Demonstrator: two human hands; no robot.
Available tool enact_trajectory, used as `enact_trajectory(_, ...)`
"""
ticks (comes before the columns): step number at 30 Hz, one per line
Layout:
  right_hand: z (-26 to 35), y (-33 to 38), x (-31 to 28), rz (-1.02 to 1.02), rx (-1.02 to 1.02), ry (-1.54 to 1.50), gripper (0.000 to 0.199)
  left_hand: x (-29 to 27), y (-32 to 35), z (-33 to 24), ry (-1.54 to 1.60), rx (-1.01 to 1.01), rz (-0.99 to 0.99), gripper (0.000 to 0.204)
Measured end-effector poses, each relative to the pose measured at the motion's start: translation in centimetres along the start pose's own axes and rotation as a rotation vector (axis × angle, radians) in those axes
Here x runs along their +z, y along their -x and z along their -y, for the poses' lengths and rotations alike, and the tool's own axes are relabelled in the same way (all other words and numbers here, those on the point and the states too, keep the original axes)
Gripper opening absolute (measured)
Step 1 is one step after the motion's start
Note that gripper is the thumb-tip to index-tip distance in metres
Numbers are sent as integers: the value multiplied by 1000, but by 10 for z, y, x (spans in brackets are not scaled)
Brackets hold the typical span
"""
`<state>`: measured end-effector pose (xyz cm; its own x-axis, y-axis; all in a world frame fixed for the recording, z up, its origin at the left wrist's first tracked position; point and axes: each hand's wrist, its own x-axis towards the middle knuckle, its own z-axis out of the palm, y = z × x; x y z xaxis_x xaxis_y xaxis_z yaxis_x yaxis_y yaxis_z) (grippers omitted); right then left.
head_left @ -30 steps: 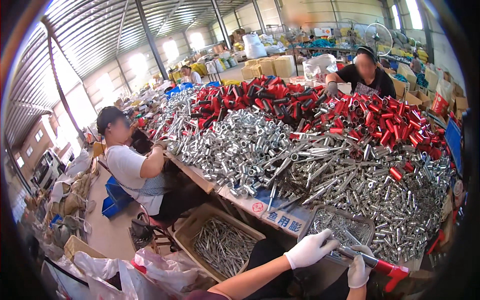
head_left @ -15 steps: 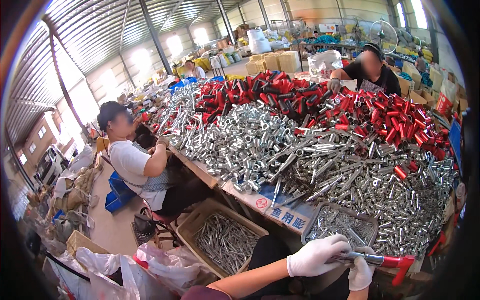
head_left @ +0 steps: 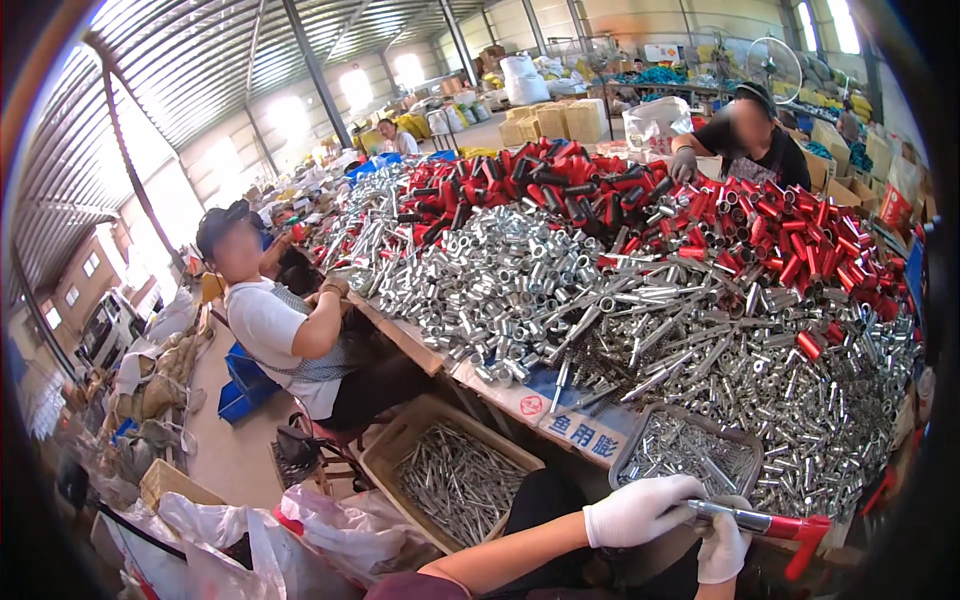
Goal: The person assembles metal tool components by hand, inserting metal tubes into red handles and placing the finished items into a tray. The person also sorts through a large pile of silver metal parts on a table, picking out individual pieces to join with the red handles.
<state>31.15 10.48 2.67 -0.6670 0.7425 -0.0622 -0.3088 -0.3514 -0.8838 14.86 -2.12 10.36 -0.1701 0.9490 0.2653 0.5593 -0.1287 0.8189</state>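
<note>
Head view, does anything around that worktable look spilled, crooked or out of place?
Nothing looks spilled or broken. The table is heaped with loose silver metal tubes and red sleeves, a work pile rather than an accident. The left hand and right hand, both gloved, grip a silver rod with a red end below a grey tray.

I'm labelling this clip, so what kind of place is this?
Most likely a factory or warehouse assembly hall: a long table heaped with silver metal tubes and red-handled parts, a corrugated metal roof, and gloved workers, one left hand gripping a red-tipped tool.
</note>
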Motion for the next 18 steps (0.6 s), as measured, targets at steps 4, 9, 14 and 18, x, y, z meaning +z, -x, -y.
enact_trajectory(4,-4,2,-2,-58,-41,-123,27,3,1,-10,64,38,-84,32)
enact_trajectory(9,-7,4,0,-68,-31,-9,26,0,0,-3,69,-341,122,30)
enact_trajectory(14,-2,5,1,-91,4,-132,24,1,-1,-16,-121,170,-167,29)
enact_trajectory(18,-5,3,5,-122,-55,-78,24,2,7,-11,-140,-138,-99,30)
